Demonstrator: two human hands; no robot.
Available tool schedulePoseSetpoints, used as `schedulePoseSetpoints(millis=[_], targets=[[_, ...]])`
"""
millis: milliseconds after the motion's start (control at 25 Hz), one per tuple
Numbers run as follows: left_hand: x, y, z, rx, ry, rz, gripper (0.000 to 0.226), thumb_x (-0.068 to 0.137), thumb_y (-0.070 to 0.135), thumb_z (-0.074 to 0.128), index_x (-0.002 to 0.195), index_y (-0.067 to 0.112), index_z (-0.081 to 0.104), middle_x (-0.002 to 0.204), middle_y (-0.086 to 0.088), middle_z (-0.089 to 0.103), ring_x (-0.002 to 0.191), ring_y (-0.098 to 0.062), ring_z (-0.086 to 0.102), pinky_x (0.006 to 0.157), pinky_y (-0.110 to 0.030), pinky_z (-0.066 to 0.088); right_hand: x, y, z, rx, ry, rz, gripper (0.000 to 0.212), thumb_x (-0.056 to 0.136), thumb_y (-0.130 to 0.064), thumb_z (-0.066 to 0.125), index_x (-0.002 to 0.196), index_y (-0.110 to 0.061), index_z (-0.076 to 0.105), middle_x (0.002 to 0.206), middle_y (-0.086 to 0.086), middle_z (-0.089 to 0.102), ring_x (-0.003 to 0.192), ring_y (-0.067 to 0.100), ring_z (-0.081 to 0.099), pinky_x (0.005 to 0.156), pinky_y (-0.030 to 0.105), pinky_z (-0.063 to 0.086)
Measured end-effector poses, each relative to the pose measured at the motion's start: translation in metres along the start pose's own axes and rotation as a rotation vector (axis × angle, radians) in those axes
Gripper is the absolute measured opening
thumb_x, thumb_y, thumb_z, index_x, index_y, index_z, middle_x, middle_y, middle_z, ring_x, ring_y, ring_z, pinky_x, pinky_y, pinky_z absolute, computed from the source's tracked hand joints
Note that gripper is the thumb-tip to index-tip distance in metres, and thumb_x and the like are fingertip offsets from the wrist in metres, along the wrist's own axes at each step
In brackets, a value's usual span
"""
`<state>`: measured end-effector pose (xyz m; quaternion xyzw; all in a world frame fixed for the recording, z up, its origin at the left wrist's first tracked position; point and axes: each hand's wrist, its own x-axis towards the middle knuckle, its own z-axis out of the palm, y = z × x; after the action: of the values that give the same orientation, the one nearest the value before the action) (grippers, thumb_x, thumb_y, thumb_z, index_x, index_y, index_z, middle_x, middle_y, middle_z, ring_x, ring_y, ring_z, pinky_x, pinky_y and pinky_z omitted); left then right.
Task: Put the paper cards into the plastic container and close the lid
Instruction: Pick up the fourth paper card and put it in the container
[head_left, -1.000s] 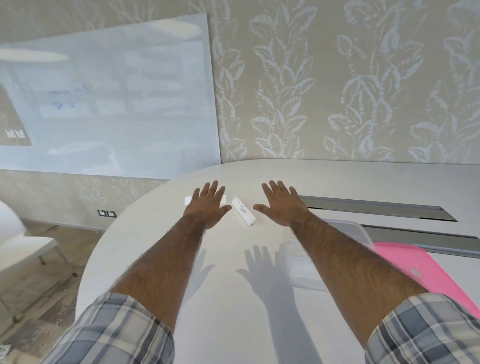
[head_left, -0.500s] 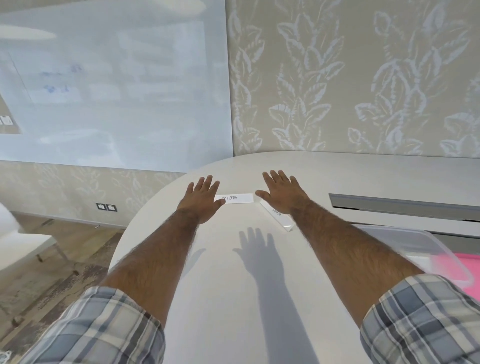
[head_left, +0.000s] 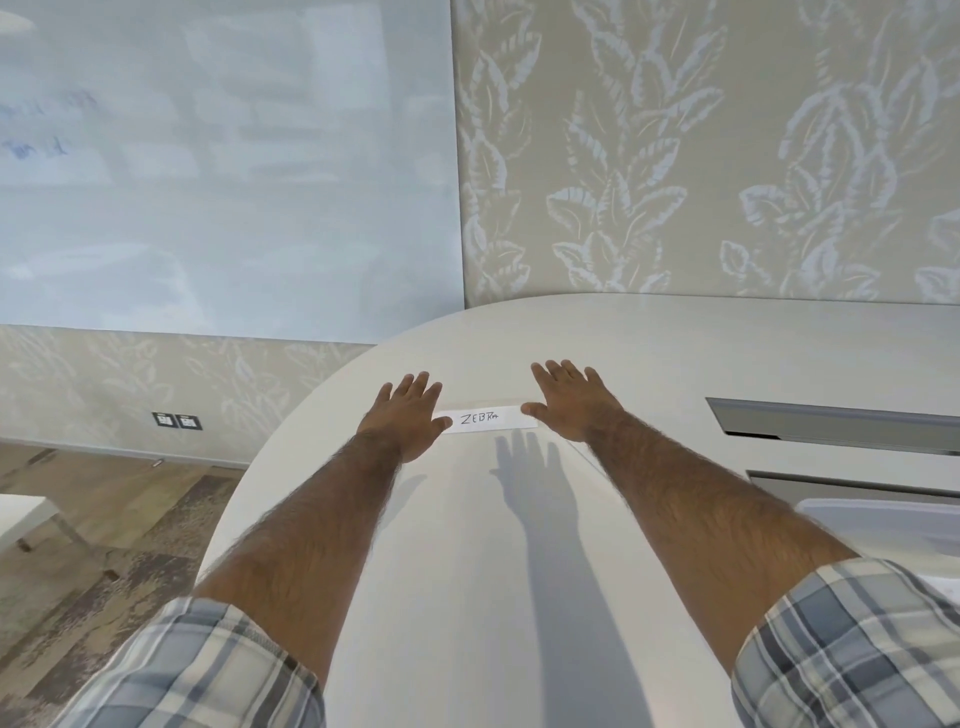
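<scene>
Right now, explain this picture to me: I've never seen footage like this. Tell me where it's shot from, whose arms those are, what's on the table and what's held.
There is no machine here. A person wears one wide-angle camera on the head, looking forward and down, so the two bare arms reaching out are their own. The left hand and right hand are spread flat and open over a pale table, one at each end of a white paper card with ZEBRA handwritten on it. The thumbs seem to touch the card's ends, but neither hand has a grip on anything. At the right edge, part of a clear plastic container shows. Behind are a whiteboard and leaf-patterned wall.
</scene>
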<state>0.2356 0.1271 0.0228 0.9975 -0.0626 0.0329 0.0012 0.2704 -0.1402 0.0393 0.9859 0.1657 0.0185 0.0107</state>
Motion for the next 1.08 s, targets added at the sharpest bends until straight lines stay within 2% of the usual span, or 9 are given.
schedulePoseSetpoints(millis=[320,480,560,720,880,960,1080], targets=[[0.061,-0.006,0.029,-0.013,-0.053,0.072,0.076,0.097,0.037,0.058,0.158,0.018,0.019,0.169,-0.004,0.002,0.155,-0.022,0.003,0.124,-0.041,0.016,0.061,-0.013,0.041,-0.057,-0.037,-0.040,0.067,0.102,-0.047,0.039,0.157,-0.016,0.017,0.162,0.005,0.025,0.150,0.024,0.020,0.121,0.050,0.011],[0.074,-0.008,0.045,-0.052,-0.116,0.070,0.079,0.095,0.033,0.062,0.160,0.022,0.017,0.169,0.001,0.003,0.155,-0.018,0.003,0.122,-0.042,0.020,0.078,-0.007,0.052,-0.056,-0.052,-0.044,0.061,0.102,-0.048,0.037,0.151,-0.014,0.030,0.156,0.005,0.036,0.146,0.023,0.028,0.120,0.050,0.012],[0.076,-0.005,0.051,-0.086,-0.144,0.063,0.079,0.095,0.032,0.062,0.159,0.025,0.018,0.168,0.004,0.011,0.155,-0.017,0.009,0.120,-0.043,0.024,0.081,-0.006,0.056,-0.065,-0.086,-0.040,0.057,0.102,-0.050,0.035,0.146,-0.014,0.040,0.151,0.005,0.044,0.142,0.023,0.035,0.121,0.050,0.010],[0.076,0.001,0.054,-0.124,-0.145,0.006,0.074,0.092,0.027,0.061,0.156,0.031,0.025,0.153,0.005,0.037,0.143,-0.020,0.032,0.099,-0.045,0.042,0.077,-0.005,0.056,-0.087,-0.083,-0.043,0.046,0.100,-0.044,0.044,0.135,-0.014,0.049,0.133,0.007,0.056,0.122,0.028,0.055,0.121,0.049,0.010],[0.076,0.006,0.055,-0.133,-0.117,-0.012,0.056,0.092,0.025,0.064,0.145,0.026,0.045,0.137,0.001,0.047,0.132,-0.022,0.041,0.088,-0.044,0.044,0.073,-0.007,0.057,-0.145,-0.028,-0.079,0.042,0.097,-0.037,0.054,0.133,-0.015,0.052,0.129,0.008,0.056,0.120,0.029,0.055,0.121,0.048,0.013],[0.075,0.007,0.056,-0.161,-0.122,-0.024,0.052,0.091,0.026,0.066,0.141,0.026,0.050,0.136,0.002,0.050,0.128,-0.021,0.046,0.088,-0.041,0.043,0.072,-0.009,0.059,-0.173,-0.018,-0.082,0.042,0.096,-0.035,0.057,0.133,-0.015,0.054,0.130,0.008,0.055,0.121,0.029,0.055,0.121,0.047,0.016],[0.070,0.005,0.054,-0.192,-0.143,-0.053,0.059,0.089,0.029,0.069,0.143,0.030,0.048,0.141,0.006,0.052,0.130,-0.020,0.050,0.096,-0.040,0.043,0.068,-0.014,0.058,-0.135,0.013,-0.090,0.035,0.094,-0.030,0.060,0.125,-0.013,0.057,0.125,0.007,0.059,0.116,0.028,0.058,0.116,0.042,0.027]])
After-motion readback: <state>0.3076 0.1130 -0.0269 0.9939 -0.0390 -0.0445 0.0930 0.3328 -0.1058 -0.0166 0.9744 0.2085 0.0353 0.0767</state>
